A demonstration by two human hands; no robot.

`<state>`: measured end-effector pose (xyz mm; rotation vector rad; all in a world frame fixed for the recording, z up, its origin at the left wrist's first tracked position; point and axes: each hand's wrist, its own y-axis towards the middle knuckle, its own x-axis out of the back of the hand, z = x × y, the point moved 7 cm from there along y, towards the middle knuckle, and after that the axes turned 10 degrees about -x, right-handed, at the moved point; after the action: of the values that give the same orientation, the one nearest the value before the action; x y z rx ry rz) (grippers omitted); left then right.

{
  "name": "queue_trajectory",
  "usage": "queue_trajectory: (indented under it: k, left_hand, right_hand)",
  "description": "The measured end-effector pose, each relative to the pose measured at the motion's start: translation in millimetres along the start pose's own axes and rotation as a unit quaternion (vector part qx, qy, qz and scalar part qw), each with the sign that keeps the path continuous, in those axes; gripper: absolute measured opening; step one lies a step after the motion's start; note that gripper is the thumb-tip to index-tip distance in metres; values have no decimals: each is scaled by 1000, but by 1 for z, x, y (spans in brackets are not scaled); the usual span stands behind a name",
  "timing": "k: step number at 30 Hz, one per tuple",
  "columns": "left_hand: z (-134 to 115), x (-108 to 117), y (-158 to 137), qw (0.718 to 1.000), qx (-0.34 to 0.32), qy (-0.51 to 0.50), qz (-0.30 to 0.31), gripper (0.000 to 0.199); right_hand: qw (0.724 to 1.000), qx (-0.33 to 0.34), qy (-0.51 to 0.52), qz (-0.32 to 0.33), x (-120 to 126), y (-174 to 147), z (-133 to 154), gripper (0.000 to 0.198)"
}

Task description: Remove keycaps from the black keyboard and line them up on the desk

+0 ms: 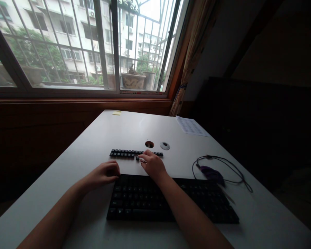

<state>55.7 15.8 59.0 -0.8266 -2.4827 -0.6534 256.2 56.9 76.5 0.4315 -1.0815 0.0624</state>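
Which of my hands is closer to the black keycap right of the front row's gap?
Your right. The right hand is at the keycap; contact is unclear. The left hand is farther off, leftward, by the far left corner of the keyboard.

Keyboard [145, 200], keycaps [121, 153], cable [209, 157] (paper [192, 126] too) on white table [93, 145].

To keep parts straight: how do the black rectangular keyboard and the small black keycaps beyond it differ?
The keyboard is one wide slab; the keycaps are small pieces, mostly in two rows. The keyboard lies nearer the camera; the keycaps lie farther off. Both are black and rest on the white table.
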Motion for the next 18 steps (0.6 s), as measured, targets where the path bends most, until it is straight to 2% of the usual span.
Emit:
queue_trajectory:
  k: [5,10,18]
  left_hand:
    - [2,-1,0,1000,8,-4,3,16]
    - [7,-2,0,1000,9,-1,4,19]
    - [7,-1,0,1000,5,14,3,16]
  right_hand:
    - [999,38,-16,23,-5,0,6,32]
    - [996,32,-57,54,-11,-1,8,35]
    - [990,18,-126,62,-12,-2,12,38]
